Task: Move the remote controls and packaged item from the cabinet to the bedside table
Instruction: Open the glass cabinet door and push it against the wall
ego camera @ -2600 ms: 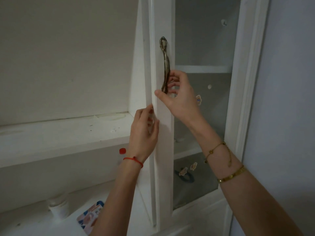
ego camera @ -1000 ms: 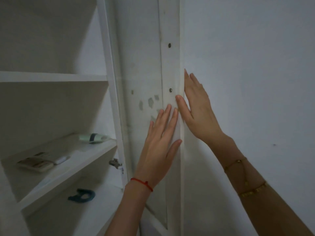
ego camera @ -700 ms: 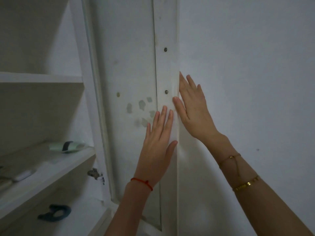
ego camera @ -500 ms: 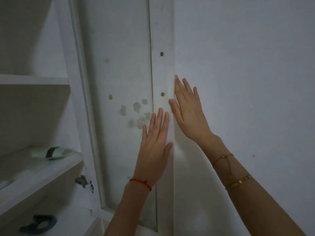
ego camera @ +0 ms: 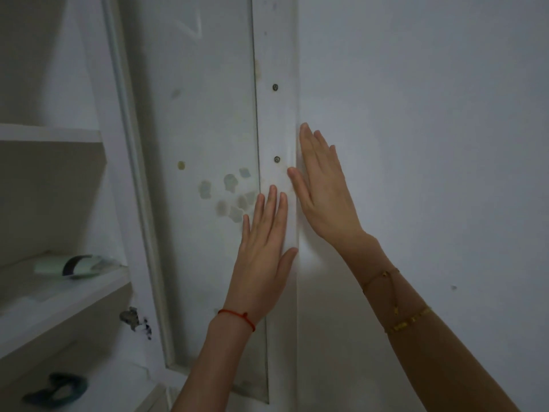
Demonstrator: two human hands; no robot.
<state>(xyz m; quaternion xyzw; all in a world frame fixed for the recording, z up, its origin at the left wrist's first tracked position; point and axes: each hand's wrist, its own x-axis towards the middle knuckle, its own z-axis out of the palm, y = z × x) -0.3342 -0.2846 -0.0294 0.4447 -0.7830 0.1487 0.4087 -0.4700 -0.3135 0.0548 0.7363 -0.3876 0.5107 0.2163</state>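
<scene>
Cabinet door (ego camera: 193, 129) now swung fully open, left hand (ego camera: 263, 248) and right hand (ego camera: 323, 194) both flat, fingers spread, empty.

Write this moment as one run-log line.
door: open | left hand: flat on door, empty | right hand: flat, empty | items: untouched

both hands lie flat with fingers (ego camera: 272, 203) spread, the left hand (ego camera: 261, 257) on the open cabinet door (ego camera: 193, 144), the right hand (ego camera: 323, 197) on the wall (ego camera: 430, 144) just beside the door's edge. ahead of the fingers there is only door and wall. well to the left of the fingers the shelves (ego camera: 59, 295) are open in front; a pale tube (ego camera: 74, 265) lies on the middle one, a dark ring-shaped thing (ego camera: 56, 392) below it.
</scene>
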